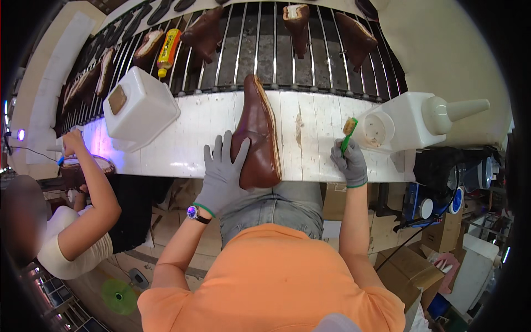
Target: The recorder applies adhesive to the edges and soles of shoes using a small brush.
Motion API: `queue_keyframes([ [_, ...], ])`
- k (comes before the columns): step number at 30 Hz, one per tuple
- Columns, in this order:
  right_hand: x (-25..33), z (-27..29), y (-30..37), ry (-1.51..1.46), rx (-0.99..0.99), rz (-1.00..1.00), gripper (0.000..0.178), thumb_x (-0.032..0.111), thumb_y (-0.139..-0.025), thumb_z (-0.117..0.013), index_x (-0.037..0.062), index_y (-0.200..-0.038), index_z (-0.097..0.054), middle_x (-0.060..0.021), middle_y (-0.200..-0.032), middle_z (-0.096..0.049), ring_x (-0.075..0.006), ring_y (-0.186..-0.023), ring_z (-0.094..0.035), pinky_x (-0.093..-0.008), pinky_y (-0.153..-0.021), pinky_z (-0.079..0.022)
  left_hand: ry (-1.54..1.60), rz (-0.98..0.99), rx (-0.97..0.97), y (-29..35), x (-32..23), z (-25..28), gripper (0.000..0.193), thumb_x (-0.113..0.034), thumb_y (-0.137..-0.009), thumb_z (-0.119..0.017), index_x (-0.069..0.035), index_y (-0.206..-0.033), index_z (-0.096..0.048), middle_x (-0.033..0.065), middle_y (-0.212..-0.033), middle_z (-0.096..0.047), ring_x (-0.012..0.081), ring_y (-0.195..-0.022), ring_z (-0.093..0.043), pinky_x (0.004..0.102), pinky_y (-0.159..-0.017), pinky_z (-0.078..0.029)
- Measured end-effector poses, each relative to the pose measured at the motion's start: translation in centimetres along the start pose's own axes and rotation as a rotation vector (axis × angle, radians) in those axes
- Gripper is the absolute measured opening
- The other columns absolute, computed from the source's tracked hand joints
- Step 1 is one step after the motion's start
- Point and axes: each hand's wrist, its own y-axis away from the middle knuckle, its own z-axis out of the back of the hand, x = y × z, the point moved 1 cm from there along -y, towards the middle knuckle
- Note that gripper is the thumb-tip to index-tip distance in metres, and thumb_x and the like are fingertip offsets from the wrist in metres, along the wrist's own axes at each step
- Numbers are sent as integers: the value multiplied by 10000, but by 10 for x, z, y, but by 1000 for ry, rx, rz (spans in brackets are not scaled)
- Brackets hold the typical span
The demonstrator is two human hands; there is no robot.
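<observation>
A brown leather boot upper [256,133] lies on its side on the white bench, its toe pointing away from me and a pale glued edge along its right. My left hand [221,170], in a grey glove, rests against its left side with the fingers spread and the thumb lying on the leather. Held upright in my gloved right hand [349,161] is a green-handled brush [349,130] with tan bristles. Just beyond that hand stands a white plastic container [399,119] with a round opening.
Behind the white bench [318,133] runs a roller conveyor [265,50] carrying several brown boot uppers, dark soles and a yellow bottle [168,52]. A white box-shaped container [141,108] stands left. At far left, a co-worker's arm [91,182] reaches over a shoe. Cardboard boxes [412,271] lie right.
</observation>
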Motion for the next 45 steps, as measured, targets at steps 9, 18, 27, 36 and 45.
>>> queue_keyframes([
  [9, 1, -7, -2, -35, -1, -21, 350, 254, -896, -696, -37, -1082, -635, -73, -771, -634, -88, -510, -459, -212, -450, -331, 1078, 184, -35, -20, 17, 20, 1049, -276, -686, -778, -49, -1522, -186, 194, -1366, -435, 316, -1201, -495, 412, -1016, -411],
  [18, -1, -5, -2, -77, -22, -34, 359, 259, -911, -680, -38, -1105, -626, -89, -797, -624, -101, -514, -455, -231, -474, -341, 1673, 134, -302, -142, 69, 36, 551, -246, -801, -672, -63, -1275, -457, -26, -807, -501, 65, -594, -461, 212, -548, -403],
  [27, 9, -36, -5, 13, -56, 48, 388, 253, -915, -679, -66, -1127, -619, -74, -798, -614, -84, -525, -440, -206, -472, -325, 999, 534, -793, -230, 147, -81, 610, -214, -879, -683, 62, -1376, -462, 207, -1328, -573, 285, -1242, -542, 352, -1033, -409],
  [36, 113, -59, -140, 1191, -633, 294, 363, 275, -820, -718, -8, -1048, -705, -85, -900, -681, -185, -705, -610, -314, -655, -477, 947, 187, -549, -198, 104, -60, 307, -117, -947, -594, 6, -1227, -616, 112, -1098, -692, 151, -1003, -642, 278, -896, -488],
  [45, 179, 53, -260, 1619, -1146, 65, 1117, 460, -676, -825, 177, -1541, -177, -257, -1146, -645, -384, -1051, -644, -459, -909, -508, 926, 183, -514, -203, 103, -61, 300, -130, -968, -566, 33, -1212, -628, 112, -1115, -684, 164, -988, -637, 289, -876, -496],
])
